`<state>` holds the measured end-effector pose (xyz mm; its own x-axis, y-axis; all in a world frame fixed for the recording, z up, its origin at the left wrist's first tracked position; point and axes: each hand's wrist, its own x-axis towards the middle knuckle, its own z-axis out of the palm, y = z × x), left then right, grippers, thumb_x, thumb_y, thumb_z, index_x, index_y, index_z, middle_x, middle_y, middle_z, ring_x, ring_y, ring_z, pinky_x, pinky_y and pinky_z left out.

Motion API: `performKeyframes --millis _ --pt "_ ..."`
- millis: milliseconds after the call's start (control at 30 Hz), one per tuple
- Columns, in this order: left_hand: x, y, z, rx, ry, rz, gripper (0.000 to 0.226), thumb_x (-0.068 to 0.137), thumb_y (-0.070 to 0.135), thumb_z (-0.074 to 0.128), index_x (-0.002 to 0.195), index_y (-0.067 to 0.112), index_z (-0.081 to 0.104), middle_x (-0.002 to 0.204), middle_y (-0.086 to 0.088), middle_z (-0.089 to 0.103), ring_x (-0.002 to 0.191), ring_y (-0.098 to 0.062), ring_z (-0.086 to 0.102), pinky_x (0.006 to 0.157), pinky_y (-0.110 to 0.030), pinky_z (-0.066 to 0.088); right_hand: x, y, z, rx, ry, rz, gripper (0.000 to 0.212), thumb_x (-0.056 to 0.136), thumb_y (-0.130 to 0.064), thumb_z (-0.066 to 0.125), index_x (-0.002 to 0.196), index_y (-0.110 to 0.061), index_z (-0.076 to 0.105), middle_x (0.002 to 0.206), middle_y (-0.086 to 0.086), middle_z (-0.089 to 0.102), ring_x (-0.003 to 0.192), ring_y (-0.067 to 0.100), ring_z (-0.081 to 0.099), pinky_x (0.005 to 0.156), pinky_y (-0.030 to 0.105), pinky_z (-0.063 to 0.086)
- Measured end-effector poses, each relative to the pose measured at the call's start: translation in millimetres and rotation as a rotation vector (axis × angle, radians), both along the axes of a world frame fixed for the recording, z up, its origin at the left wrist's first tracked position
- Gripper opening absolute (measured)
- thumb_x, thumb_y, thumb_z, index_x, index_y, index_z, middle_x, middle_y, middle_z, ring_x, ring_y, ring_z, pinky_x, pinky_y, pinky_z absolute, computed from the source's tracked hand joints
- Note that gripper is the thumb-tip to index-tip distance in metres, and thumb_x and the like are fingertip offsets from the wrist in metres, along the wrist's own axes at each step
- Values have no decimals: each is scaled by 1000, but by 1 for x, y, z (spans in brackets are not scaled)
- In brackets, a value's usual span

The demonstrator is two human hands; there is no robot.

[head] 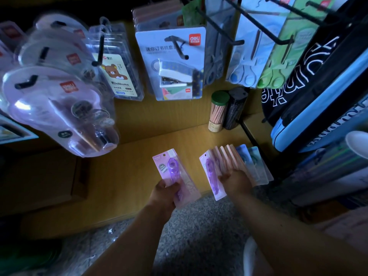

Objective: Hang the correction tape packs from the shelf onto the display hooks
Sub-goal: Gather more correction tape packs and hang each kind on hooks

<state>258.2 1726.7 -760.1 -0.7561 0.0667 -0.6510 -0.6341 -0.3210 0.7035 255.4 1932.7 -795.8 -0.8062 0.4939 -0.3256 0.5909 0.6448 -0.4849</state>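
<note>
My left hand (166,193) grips the lower end of a purple correction tape pack (173,168), held just above the front of the wooden shelf (139,156). To its right, several more packs (235,162) lie fanned on the shelf, purple, pink and blue. My right hand (236,181) rests on the near end of that fan; how its fingers lie is not clear. Black display hooks (235,41) stick out above, some bare at their tips.
A stapler pack (175,64), a Rilakkuma card pack (116,72), large clear blister packs (59,108) and scissors packs (249,56) hang from hooks. Two pencil tubes (218,111) stand at the shelf's back. Blue and black cases (318,92) crowd the right side.
</note>
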Motion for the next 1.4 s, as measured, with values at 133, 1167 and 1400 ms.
performKeyframes --millis 133,1167,1400 --pt "-1 -3 -4 25 -19 13 26 98 -4 48 123 -3 56 96 -18 65 69 -23 69 66 -39 59 0 -3 -2 161 -51 48 39 88 -41 58 106 -7 68 106 12 69 100 30 65 85 35 53" --pt "-7 -12 -4 105 41 39 28 105 15 41 119 -4 55 113 -28 60 98 -37 59 100 -67 43 -19 -49 25 -796 112 60 8 83 -5 70 87 2 69 65 0 60 62 9 51 61 17 36" --pt "-6 -7 7 246 82 38 35 99 7 49 130 -9 55 107 -22 72 81 -25 74 72 -44 63 -17 -51 25 -772 114 100 15 82 -13 72 68 -13 66 66 2 61 65 10 51 64 23 36"
